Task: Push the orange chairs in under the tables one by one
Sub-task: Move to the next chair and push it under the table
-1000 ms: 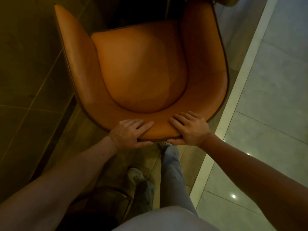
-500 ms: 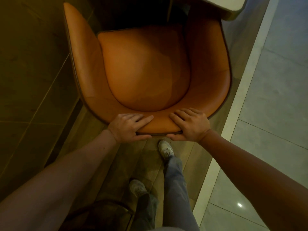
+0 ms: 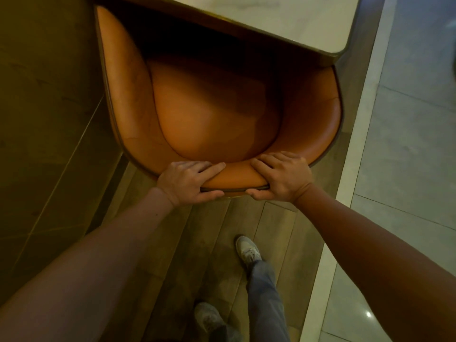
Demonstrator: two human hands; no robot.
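An orange leather tub chair (image 3: 212, 114) fills the middle of the head view, seen from above and behind. Its front part lies in shadow beneath the pale marble top of a table (image 3: 291, 21) at the upper right. My left hand (image 3: 187, 183) grips the top rim of the backrest, fingers over the inside and thumb under the outer edge. My right hand (image 3: 283, 178) grips the same rim just to the right in the same way. Both arms are stretched forward.
A dark tiled wall or panel (image 3: 44, 119) runs along the chair's left side. Wooden floor planks (image 3: 192, 255) lie under my two feet. A pale stone strip (image 3: 355, 154) and light floor tiles (image 3: 407, 144) lie to the right.
The chair has slid forward away from me, and its seat front now sits under the table top, which has come into view. Both hands keep their grip; my feet stepped forward.
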